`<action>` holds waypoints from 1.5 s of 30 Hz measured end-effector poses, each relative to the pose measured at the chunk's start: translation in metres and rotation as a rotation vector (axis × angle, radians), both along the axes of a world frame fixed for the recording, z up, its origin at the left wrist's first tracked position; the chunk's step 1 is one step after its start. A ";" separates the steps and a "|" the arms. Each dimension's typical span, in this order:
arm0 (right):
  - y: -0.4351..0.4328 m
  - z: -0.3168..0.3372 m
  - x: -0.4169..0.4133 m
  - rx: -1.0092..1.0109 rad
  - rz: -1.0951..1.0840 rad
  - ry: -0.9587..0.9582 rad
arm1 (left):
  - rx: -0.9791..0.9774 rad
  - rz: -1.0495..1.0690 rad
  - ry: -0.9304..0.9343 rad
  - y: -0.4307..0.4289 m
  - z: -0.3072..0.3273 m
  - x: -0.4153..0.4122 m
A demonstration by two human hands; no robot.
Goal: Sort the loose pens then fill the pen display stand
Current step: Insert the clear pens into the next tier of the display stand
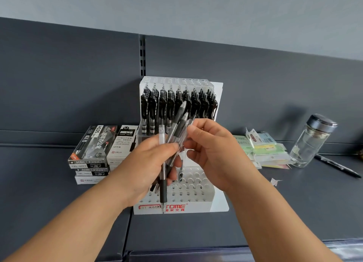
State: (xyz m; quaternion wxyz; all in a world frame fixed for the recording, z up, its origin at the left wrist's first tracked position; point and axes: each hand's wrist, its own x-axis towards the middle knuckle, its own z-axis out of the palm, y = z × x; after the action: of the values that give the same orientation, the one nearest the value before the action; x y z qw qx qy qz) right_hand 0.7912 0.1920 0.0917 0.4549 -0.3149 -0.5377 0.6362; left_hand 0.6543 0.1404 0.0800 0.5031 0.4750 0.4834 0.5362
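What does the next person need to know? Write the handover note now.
Left hand grips a bunch of pens over the pen display stand.
Right hand pinches the bunch's upper ends.
Done: the stand's back rows hold black pens; most front holes are empty.
Left to do: sort the bunch, fill the front holes, collect the loose pen beside the glass bottle.

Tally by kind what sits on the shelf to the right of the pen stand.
Glass bottle: 1
Black pen: 1
Pile of paper packets: 1
Paper scrap: 1
Total: 4
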 end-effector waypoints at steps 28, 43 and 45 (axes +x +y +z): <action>-0.001 0.002 0.014 -0.068 -0.152 0.325 | -0.015 0.148 0.078 0.006 -0.012 -0.004; 0.014 -0.030 0.015 0.439 -0.473 -0.465 | -0.062 0.234 0.080 0.007 -0.017 -0.013; 0.017 -0.037 0.014 0.426 -0.463 -0.500 | -0.055 0.209 0.054 0.006 -0.016 -0.013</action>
State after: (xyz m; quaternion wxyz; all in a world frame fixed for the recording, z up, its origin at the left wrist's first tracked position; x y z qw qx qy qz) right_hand 0.8050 0.2086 0.0546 0.4965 -0.4714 -0.6665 0.2952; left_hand 0.6417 0.1466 0.0638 0.4439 0.4222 0.5585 0.5592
